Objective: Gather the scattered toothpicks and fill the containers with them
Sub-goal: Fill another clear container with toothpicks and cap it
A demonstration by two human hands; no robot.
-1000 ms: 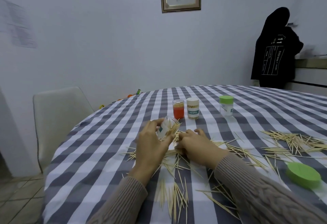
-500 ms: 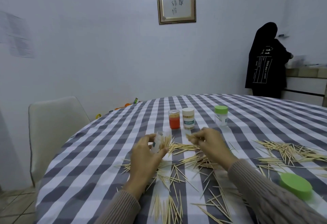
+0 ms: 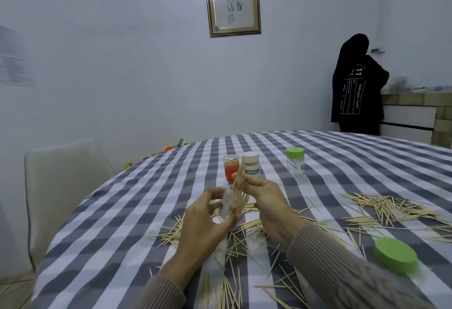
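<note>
My left hand (image 3: 200, 225) grips a small clear container (image 3: 226, 207), held tilted above the table. My right hand (image 3: 266, 198) pinches a bundle of toothpicks (image 3: 238, 186) whose lower ends stick into the container's mouth. Loose toothpicks (image 3: 234, 242) lie scattered on the checked tablecloth under both hands, and another heap (image 3: 386, 207) lies to the right. Three more containers stand beyond my hands: an orange one (image 3: 230, 168), a beige-capped one (image 3: 252, 168) full of toothpicks, and a clear one with a green cap (image 3: 296, 162).
A loose green lid (image 3: 395, 255) lies near the right front of the round table (image 3: 122, 211). A pale chair (image 3: 66, 186) stands at the left. A person in a black hooded top (image 3: 357, 86) stands at a counter in the far right corner.
My right hand lifted a bundle of toothpicks off the table and brought it to the container's mouth. My left hand raised and tilted the container more upright.
</note>
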